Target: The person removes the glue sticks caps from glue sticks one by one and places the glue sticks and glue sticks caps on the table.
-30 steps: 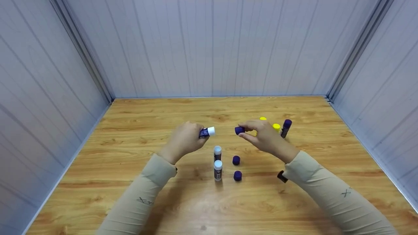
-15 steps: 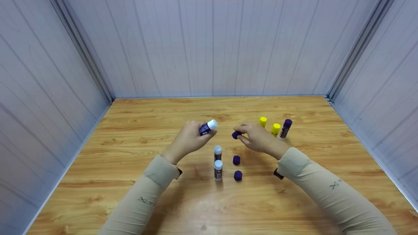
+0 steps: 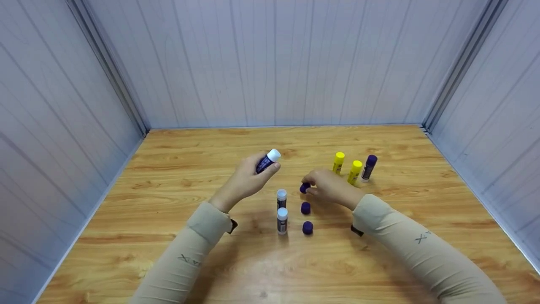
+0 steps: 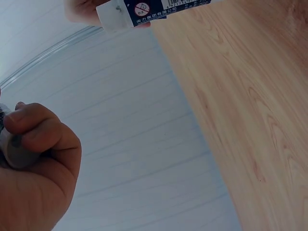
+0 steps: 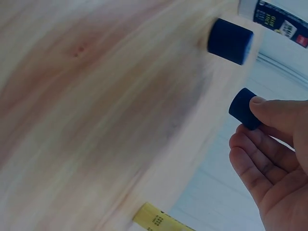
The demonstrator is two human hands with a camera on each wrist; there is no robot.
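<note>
In the head view my left hand (image 3: 249, 179) grips a glue stick (image 3: 265, 161), its bare white top tilted up and to the right. The left wrist view shows the curled fingers (image 4: 45, 132) around the stick's greyish end. Between thumb and fingers my right hand (image 3: 331, 188) pinches a dark purple cap (image 5: 244, 108), low over the table. Just nearer stand two more purple caps, a middle cap (image 3: 306, 207) and a front cap (image 3: 307, 228). To their left are two upright uncapped glue sticks, the rear one (image 3: 281, 198) partly hidden by the front one (image 3: 282, 221).
Beyond my right hand stand two yellow glue sticks, one (image 3: 338, 162) farther back and another (image 3: 355, 172) closer. A purple-capped glue stick (image 3: 369, 168) stands right of them. Pale panel walls (image 3: 270, 63) enclose the wooden table (image 3: 190, 147) at the back and both sides.
My right hand has moved toward me with the cap, down toward the other caps. My left hand has turned its glue stick from nearly level to tilted upward.
</note>
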